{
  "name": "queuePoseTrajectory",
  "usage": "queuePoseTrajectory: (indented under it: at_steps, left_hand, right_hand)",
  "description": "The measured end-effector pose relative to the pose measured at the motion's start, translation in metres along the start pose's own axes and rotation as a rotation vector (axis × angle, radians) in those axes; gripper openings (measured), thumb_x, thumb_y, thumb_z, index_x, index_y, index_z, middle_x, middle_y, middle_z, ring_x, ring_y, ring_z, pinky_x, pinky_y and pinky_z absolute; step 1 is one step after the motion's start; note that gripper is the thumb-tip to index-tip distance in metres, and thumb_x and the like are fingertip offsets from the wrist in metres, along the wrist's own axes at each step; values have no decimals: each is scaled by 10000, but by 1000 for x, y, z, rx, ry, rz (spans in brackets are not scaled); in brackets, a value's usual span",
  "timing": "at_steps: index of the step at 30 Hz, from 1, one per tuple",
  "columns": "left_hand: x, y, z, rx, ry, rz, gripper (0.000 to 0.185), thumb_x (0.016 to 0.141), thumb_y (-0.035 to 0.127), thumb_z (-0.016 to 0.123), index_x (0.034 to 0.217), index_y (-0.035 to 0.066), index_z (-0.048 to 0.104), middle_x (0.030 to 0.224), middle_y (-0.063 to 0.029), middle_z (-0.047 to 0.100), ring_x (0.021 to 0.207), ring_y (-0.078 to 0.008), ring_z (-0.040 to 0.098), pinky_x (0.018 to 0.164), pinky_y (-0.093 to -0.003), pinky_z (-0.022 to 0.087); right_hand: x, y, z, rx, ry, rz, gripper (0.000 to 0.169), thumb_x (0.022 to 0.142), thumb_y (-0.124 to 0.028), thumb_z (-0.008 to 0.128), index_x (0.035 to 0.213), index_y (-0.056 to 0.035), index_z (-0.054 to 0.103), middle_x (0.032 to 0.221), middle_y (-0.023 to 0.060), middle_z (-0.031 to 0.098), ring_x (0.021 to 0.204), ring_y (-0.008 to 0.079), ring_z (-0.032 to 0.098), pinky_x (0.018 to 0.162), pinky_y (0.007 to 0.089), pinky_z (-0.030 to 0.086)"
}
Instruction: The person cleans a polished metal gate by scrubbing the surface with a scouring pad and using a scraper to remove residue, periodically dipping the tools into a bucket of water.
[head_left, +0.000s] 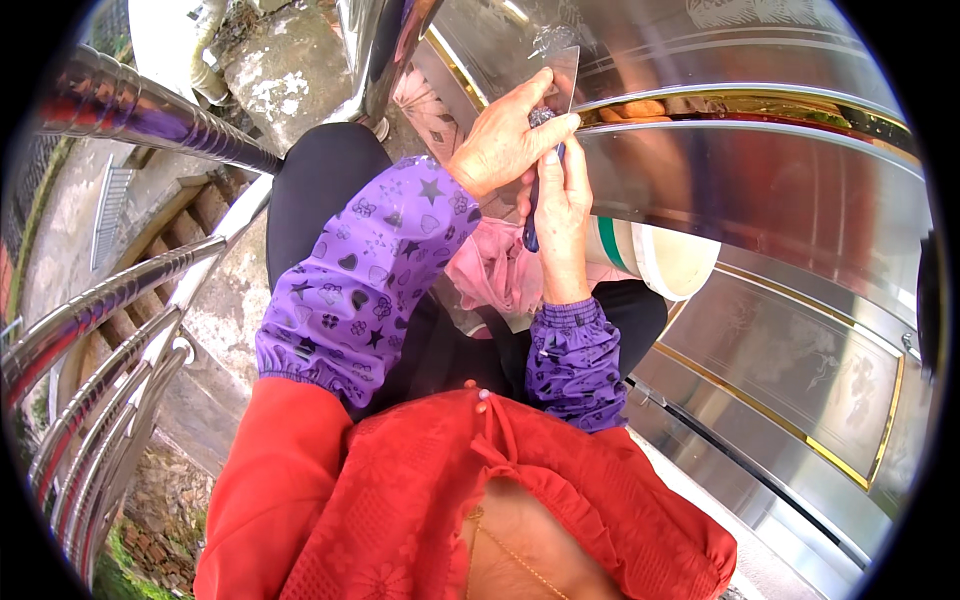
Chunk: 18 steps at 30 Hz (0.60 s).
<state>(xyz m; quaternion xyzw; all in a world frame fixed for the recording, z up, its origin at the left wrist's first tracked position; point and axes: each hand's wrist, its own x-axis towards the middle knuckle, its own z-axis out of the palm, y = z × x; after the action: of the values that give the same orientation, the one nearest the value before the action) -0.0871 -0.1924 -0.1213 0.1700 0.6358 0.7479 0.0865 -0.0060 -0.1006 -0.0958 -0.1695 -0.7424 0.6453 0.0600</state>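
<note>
A knife with a broad metal blade (571, 79) and a dark blue handle (532, 225) is held upright beside a polished metal door panel (645, 172). My right hand (562, 210) grips the handle from below. Above it, my left hand (514, 131) holds a small dark, shiny, crumpled wad (540, 116), perhaps a scouring pad, close against the blade. The fingertips of both hands nearly meet; whether they touch is unclear. A pink cloth (499, 266) lies below my hands, between the knees. Purple printed sleeve covers reach both wrists.
A white bucket (679, 259) with a green band stands right of my right hand, against the metal door. Stainless steel railings (112, 307) run along the left, with concrete steps (176, 240) beyond. Gold trim (750, 109) crosses the door.
</note>
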Motion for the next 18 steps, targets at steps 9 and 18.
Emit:
queuePoseTrajectory:
  at_steps: [9, 18]
  left_hand:
    - [5, -2, -2, 78, 27, 30, 799, 903, 441, 665, 1436, -78, 374, 1092, -183, 649, 963, -204, 628, 865, -314, 499]
    - [6, 13, -8, 71, -23, 2, 781, 910, 445, 654, 1433, -68, 384, 1179, -206, 609, 984, -205, 629, 882, -314, 492]
  right_hand:
    - [4, -2, 0, -28, -12, -18, 410, 1025, -275, 513, 1398, -112, 467, 763, 4, 545, 505, 41, 462, 416, 199, 355]
    - [4, -4, 2, 1, -4, -5, 420, 1024, -258, 515, 1410, -103, 454, 774, 6, 551, 499, 36, 459, 407, 188, 350]
